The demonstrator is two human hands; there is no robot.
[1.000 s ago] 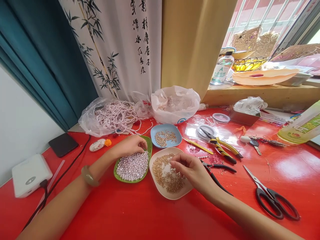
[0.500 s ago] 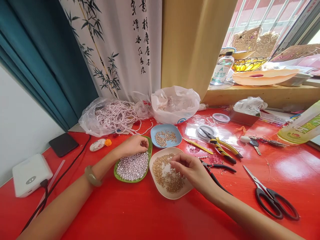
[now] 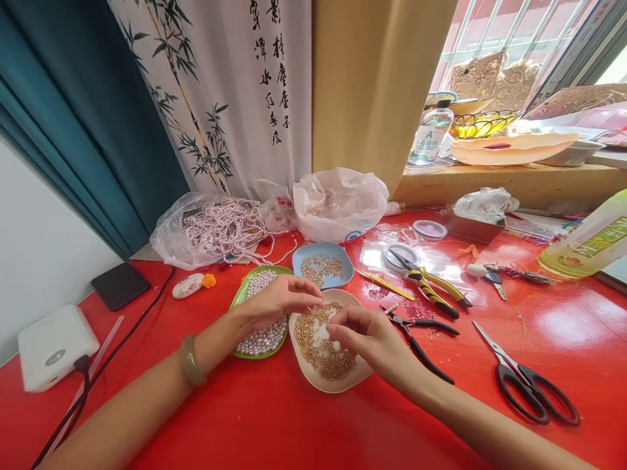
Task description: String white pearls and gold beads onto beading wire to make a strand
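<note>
My left hand, fingers pinched together, is above the gap between the green dish and the cream dish. What it pinches is too small to make out. Pearly lilac beads fill the green dish, partly hidden by that hand. Over the right side of the cream dish, my right hand has thumb and forefinger closed in a pinch, its content not discernible. Small gold beads lie spread in the cream dish below. A blue dish behind holds more gold-coloured beads.
Right of the dishes lie black-handled pliers, yellow-black pliers, yellow tweezers and scissors. Bead strands and a white plastic bag stand behind. A white box with a cable and a phone are left.
My left hand has left the lilac beads and moved right, close to my right hand. My right hand stays over the cream dish. The whole view has shifted slightly.
</note>
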